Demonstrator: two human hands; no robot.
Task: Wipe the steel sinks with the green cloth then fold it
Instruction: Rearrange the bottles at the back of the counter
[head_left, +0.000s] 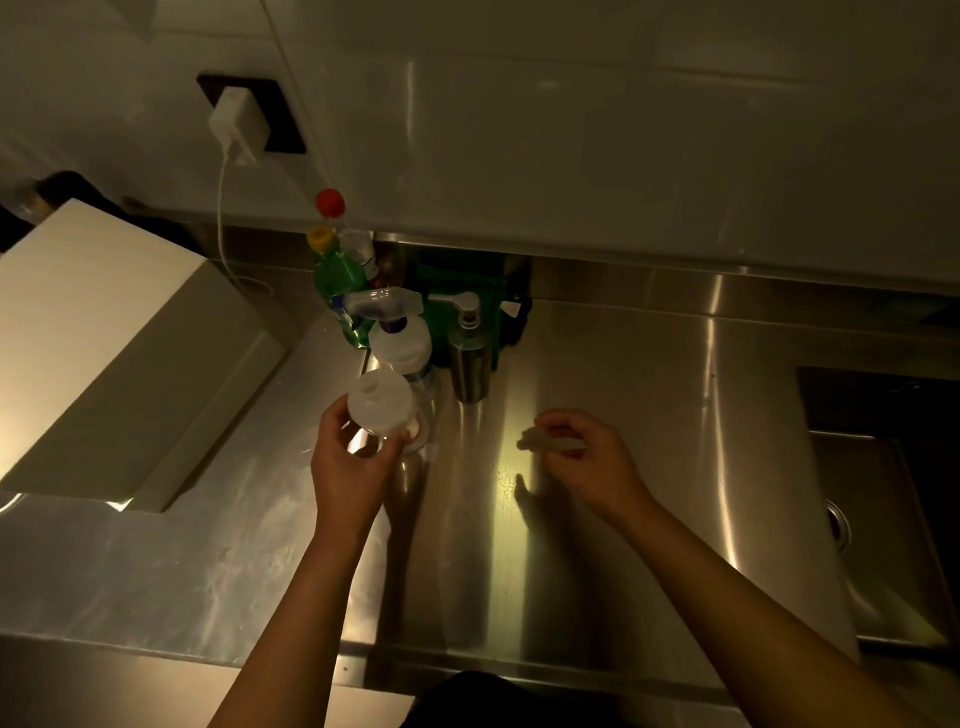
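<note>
The steel sink (883, 519) at far right runs off the frame. The pale scrap (540, 441) the right hand (592, 462) pinches is too blurred to identify; a soap dispenser (470, 358) half hides a green item (462, 283)

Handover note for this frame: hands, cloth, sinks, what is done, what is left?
Left hand grips a white container.
Right hand pinches a pale scrap.
A green item, possibly the cloth, sits behind the soap dispenser; I cannot tell for sure.
Sink lies to the right, no hand near it.
Done: nothing visible. Left: wiping, folding.
</note>
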